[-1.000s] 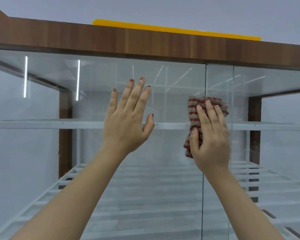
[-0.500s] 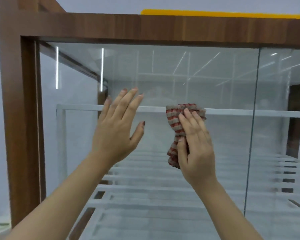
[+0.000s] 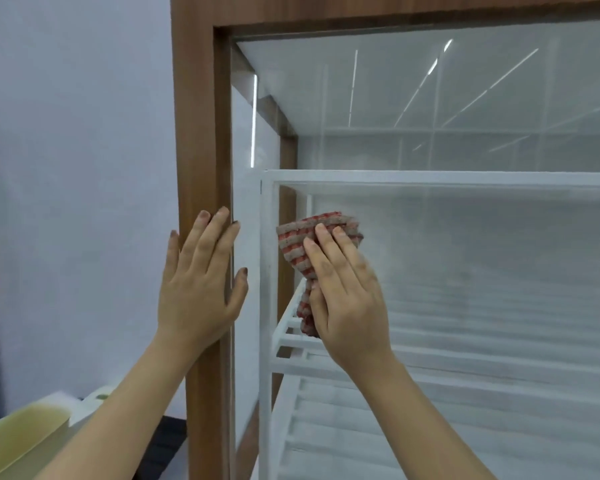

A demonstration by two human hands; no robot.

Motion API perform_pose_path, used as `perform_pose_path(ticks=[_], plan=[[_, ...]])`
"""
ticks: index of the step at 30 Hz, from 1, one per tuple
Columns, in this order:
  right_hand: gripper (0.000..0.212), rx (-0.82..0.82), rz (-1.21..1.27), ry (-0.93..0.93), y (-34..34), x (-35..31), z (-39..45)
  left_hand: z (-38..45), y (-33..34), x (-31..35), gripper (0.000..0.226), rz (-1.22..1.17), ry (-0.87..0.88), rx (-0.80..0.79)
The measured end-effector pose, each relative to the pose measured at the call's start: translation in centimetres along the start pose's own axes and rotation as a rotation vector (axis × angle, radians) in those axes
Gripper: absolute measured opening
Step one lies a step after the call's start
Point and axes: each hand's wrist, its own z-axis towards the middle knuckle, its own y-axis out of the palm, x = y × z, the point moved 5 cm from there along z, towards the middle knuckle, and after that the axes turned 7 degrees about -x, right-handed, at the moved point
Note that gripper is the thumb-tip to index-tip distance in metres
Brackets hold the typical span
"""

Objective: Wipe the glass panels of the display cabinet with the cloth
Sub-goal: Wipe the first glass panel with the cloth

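Cloth (image 3: 312, 244), striped, bunched against glass (image 3: 465, 258)

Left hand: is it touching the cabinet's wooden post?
Touching. The head view shows the left hand flat against the wooden post, fingers spread on it with no gap.
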Motion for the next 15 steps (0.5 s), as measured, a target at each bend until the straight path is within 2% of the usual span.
perform_pose_path(ticks=[3, 9, 15], plan=[[0.041, -0.007, -0.055, 0.000, 1.9, -1.0, 0.5, 0.2, 0.8, -0.7, 0.060, -0.048, 0.050, 0.060], [0.046, -0.076, -0.354, 0.022, 4.1, -2.3, 1.7, 0.1, 1.5, -1.1, 0.066, -0.067, 0.082, 0.138], [0.051, -0.054, -0.346, 0.089, 3.9, -1.6, 3.3, -0.1, 1.6, -1.1, 0.067, -0.048, 0.078, 0.142]])
